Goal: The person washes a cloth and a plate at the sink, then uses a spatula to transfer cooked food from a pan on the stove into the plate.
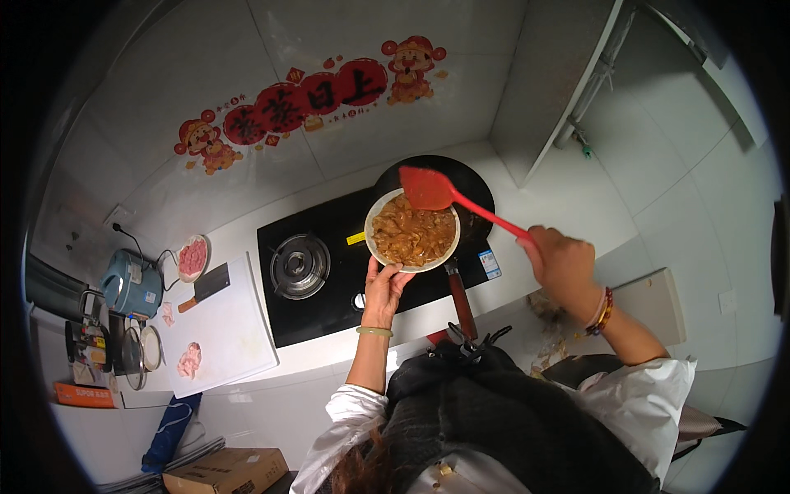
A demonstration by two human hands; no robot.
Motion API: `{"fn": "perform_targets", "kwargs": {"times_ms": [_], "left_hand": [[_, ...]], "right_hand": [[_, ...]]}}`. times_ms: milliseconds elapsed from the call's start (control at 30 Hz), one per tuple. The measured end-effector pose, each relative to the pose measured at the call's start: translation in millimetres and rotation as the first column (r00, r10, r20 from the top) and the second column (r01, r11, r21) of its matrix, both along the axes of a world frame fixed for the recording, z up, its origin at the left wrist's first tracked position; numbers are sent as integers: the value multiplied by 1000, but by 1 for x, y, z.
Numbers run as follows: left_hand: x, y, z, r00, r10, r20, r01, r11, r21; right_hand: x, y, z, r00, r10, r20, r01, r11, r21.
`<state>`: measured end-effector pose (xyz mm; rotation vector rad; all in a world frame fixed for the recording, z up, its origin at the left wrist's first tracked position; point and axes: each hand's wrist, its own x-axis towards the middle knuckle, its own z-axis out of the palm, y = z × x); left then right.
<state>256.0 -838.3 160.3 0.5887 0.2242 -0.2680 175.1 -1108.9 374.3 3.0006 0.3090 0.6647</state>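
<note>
My left hand grips the near rim of a white plate, thumb on top. Sliced meat in brown sauce fills the plate. In my right hand is the handle of a red spatula, its broad blade over the plate's far edge; whether it touches the food I cannot tell. Behind and partly under the plate sits a black frying pan on the right side of the hob. The pan's brown handle points towards me, and most of its inside is hidden.
Left of the black gas hob is a bare burner. A white cutting board bears a cleaver and raw meat pieces. Beyond stand a plate of raw minced meat and a blue appliance. A grey panel rises at right.
</note>
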Motion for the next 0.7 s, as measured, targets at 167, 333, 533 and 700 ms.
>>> {"fn": "perform_targets", "kwargs": {"times_ms": [167,333,533,700], "left_hand": [[-5,13,-1,997,78,4,-78,997,27],[-22,55,4,988,143,60,-150,978,143],[-54,78,28,953,301,30,-302,940,159],[-57,70,32,952,303,42,-306,946,110]], "right_hand": [[49,-62,-12,940,50,-337,183,761,622],[133,-103,-33,634,84,-769,313,881,355],[198,-41,-86,163,181,-970,263,939,220],[214,-16,-156,427,175,-887,543,735,406]]}}
